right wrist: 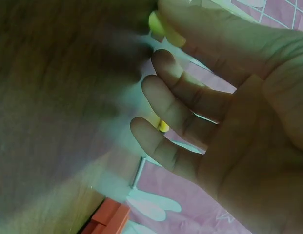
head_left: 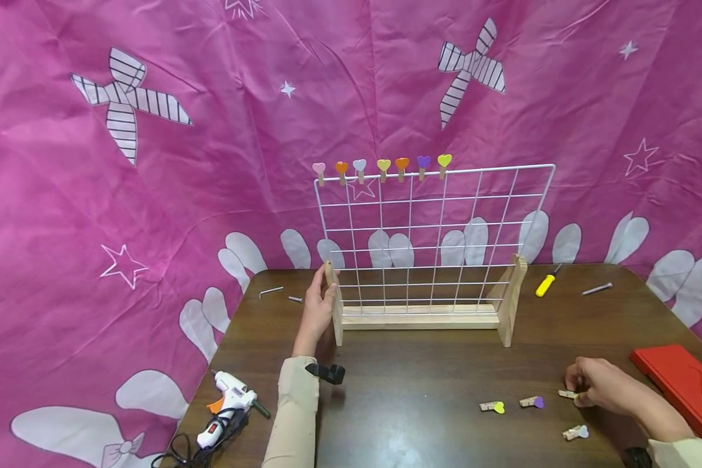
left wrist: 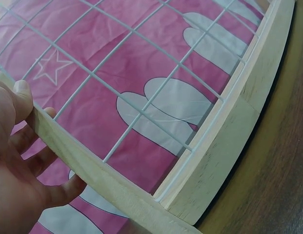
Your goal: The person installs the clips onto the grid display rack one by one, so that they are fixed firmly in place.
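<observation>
A white wire grid (head_left: 425, 234) stands upright in a pale wooden stand (head_left: 421, 318). Several heart-topped mini clothespins (head_left: 383, 168) line the left part of its top wire. My left hand (head_left: 318, 305) holds the stand's left side piece (left wrist: 68, 146), thumb on one side and fingers on the other. On the right of the table, my right hand (head_left: 605, 387) pinches a mini clothespin (head_left: 567, 394) whose yellow heart (right wrist: 166, 30) shows at the thumb in the right wrist view. Near it lie yellow (head_left: 493, 407), purple (head_left: 532, 402) and white (head_left: 576, 432) heart clothespins.
A white glue gun (head_left: 231, 396) with a black cord lies at the table's left edge. A red case (head_left: 684, 383) lies at the right. Behind the stand are a yellow screwdriver (head_left: 546, 283), a metal rod (head_left: 597, 289) and a hex key (head_left: 271, 291). Pink printed cloth hangs behind.
</observation>
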### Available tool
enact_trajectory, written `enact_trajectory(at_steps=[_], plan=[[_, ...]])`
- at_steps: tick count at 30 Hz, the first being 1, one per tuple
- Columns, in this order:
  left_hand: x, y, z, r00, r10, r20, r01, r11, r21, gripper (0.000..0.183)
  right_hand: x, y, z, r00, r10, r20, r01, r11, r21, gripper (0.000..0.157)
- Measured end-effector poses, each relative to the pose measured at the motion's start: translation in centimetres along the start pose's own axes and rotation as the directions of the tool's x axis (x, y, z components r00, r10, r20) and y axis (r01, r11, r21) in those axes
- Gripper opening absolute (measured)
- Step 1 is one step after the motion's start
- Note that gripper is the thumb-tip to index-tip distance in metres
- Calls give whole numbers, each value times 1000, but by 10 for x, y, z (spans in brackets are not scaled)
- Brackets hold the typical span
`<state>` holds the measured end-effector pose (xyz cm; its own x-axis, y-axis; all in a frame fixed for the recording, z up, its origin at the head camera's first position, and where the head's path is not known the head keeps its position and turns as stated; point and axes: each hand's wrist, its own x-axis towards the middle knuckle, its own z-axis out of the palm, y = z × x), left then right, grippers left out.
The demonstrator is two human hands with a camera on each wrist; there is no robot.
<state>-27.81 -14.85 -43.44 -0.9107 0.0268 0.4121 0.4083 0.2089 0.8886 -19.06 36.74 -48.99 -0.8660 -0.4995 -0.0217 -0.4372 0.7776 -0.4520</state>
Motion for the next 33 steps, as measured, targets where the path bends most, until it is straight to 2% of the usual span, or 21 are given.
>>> enact_trajectory(at_steps=[6, 13, 17, 20, 23, 27, 33], plan=[[0, -2, -1, 1000, 26, -4, -26, 1000, -15, 47, -1, 2, -1, 999, 47, 14, -46, 998, -46, 31], [-1, -2, -1, 999, 51, -4, -51, 999, -17, 47, -4, 2, -8, 1000, -1, 26, 2, 1000, -1, 27], [0, -2, -1, 999, 48, -5, -48, 999, -4, 46, -2, -3, -16, 997, -63, -36, 63, 998, -12, 27], [0, -1, 0, 999, 51, -1, -51, 999, 4, 46, 2, -11, -24, 988, -107, -114, 103, 994, -40, 31], [1, -1, 0, 999, 49, 7, -49, 999, 1, 46, 8, -22, -34, 967, -157, -201, 147, 987, -63, 32], [1, -1, 0, 998, 53, 16, -53, 999, -2, 47, 20, -42, -49, 920, -236, -312, 225, 972, -71, 35], [0, -1, -2, 998, 58, 12, -58, 998, 9, 47, 45, -82, -73, 851, -354, -389, 367, 929, -41, 38]])
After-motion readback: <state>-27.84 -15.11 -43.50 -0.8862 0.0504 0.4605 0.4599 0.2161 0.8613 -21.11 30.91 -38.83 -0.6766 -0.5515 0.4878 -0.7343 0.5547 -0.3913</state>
